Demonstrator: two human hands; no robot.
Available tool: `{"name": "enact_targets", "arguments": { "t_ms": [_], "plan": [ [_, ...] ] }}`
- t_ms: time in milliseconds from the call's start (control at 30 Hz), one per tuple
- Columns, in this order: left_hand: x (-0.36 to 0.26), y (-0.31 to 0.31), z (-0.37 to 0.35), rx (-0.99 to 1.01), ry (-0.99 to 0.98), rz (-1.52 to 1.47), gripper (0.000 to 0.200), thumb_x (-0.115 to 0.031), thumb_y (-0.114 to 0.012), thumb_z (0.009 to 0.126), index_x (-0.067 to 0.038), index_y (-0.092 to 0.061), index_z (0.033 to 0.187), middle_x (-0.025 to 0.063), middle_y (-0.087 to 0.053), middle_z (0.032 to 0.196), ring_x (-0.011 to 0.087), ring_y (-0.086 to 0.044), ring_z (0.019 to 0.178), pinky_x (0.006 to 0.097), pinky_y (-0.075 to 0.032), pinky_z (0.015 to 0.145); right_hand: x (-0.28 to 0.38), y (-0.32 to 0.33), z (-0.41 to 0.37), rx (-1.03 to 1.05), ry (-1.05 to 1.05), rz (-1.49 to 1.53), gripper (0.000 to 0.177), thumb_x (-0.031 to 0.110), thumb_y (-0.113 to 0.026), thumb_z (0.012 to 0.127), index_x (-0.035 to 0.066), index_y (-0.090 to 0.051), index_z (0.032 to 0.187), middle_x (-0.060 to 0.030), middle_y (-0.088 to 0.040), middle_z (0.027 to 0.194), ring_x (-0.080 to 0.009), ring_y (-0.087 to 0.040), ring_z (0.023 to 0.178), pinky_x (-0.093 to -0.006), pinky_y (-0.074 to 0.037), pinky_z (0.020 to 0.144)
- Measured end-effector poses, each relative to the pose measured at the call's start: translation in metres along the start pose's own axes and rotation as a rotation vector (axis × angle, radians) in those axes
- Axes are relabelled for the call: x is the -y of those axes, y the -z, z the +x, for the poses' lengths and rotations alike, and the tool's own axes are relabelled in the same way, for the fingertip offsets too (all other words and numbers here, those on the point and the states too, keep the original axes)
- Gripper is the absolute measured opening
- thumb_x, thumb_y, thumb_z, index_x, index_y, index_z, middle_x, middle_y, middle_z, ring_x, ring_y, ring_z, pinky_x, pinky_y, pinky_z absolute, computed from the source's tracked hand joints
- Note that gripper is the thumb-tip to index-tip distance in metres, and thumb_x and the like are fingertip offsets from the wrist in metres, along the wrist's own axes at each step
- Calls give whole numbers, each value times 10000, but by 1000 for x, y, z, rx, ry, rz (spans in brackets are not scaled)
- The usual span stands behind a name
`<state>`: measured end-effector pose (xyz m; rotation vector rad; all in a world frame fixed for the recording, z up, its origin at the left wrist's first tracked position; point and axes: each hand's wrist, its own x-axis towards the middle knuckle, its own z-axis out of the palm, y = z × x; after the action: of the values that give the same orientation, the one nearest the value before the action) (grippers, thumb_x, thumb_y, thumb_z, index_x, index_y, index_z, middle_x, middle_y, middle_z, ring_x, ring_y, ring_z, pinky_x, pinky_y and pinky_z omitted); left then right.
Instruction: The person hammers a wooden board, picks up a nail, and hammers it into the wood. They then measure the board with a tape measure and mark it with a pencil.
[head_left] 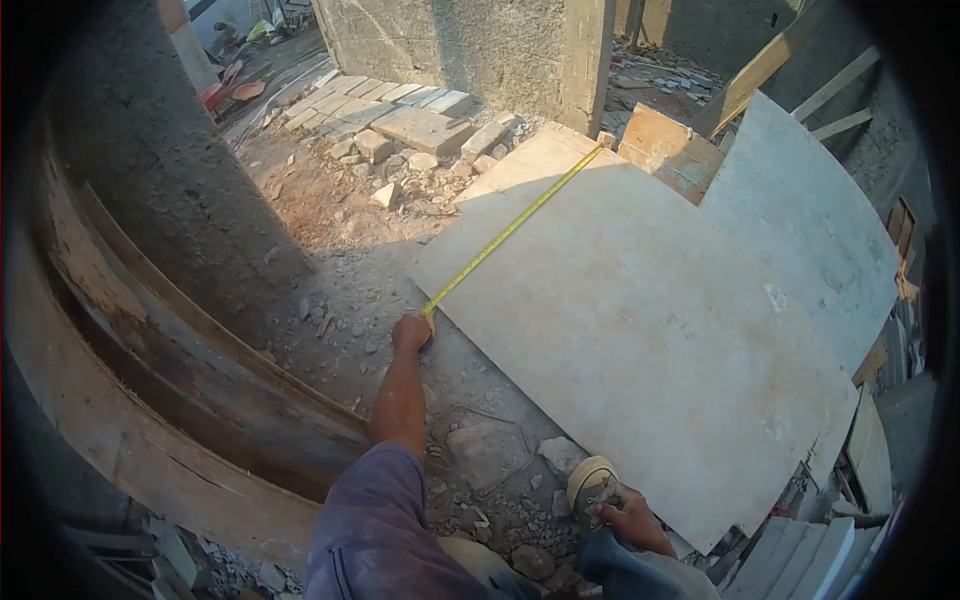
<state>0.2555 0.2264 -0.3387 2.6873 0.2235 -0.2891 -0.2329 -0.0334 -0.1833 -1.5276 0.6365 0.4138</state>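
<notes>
Work area: rubble-strewn ground (340, 290) below a rough wall (470, 50). Pale board (640, 330) lies on it; yellow tape measure (515, 222) spans its far end. Left hand (412, 330): clenched on tape's near end. Right hand (632, 515): fingers curled near shoe (590, 478); contents cannot be determined. Obstructions: loose bricks (422, 130), long planks (215, 375)

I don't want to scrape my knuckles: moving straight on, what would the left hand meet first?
Beyond the yellow tape it holds, the left hand would likely meet the large pale board first, though any height gap is unclear.
</notes>
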Motion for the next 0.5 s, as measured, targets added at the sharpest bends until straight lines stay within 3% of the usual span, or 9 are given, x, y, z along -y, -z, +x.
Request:
{"name": "enact_targets", "arguments": {
  "t_ms": [100, 200, 267, 300, 367, 500],
  "plan": [
    [0, 0, 0, 10, -42, -4, 435, -345, -462, 934, 15, -678, 1046, 230, -673, 1068, 382, -640, 1037, 461, -498, 892, 5, -10, -1, 27, -10, -202, 188, 162, -607, 911, -7, -565, 981, -130, -678, 864, -188, -666, 832, -352, -499, 816],
    [0, 0, 1, 14, -5, -33, 463, -375, -478, 925, 21, -673, 1065, 241, -663, 1092, 386, -635, 1053, 461, -494, 901, 53, -25, -32, -13, -41, -309, 201, 173, -599, 918, -5, -554, 1001, -125, -681, 865, -193, -665, 837, -343, -488, 833],
    [1, 0, 5, 22, -28, -28, 464, -376, -476, 920, 20, -678, 1055, 245, -658, 1101, 394, -633, 1052, 464, -494, 903, 76, -31, -50, 102, -22, -437, 133, 123, -615, 904, 21, -570, 976, -86, -661, 874, -184, -653, 839, -334, -494, 837],
    [4, -3, 11, 37, -49, -11, 464, -375, -472, 919, 19, -680, 1052, 247, -656, 1104, 397, -632, 1052, 466, -493, 903, 77, -29, -57, 84, -47, -422, 133, 123, -615, 904, 21, -570, 976, -86, -661, 874, -184, -653, 839, -334, -494, 837],
    [7, -8, 23, 46, -73, 19, 465, -375, -466, 919, 16, -679, 1055, 248, -656, 1104, 397, -631, 1053, 468, -493, 903, 77, -23, -63, 107, 95, -336, 118, 116, -592, 911, 28, -531, 961, -96, -658, 889, -172, -673, 807, -327, -515, 761],
    [11, -11, 25, 77, -33, 5, 467, -374, -452, 921, 9, -680, 1060, 251, -656, 1099, 399, -631, 1053, 471, -491, 903, 145, -11, -43, -68, 141, -322, 101, 46, -583, 875, 6, -511, 934, -93, -640, 883, -161, -665, 750, -309, -519, 715]
  ]
}}
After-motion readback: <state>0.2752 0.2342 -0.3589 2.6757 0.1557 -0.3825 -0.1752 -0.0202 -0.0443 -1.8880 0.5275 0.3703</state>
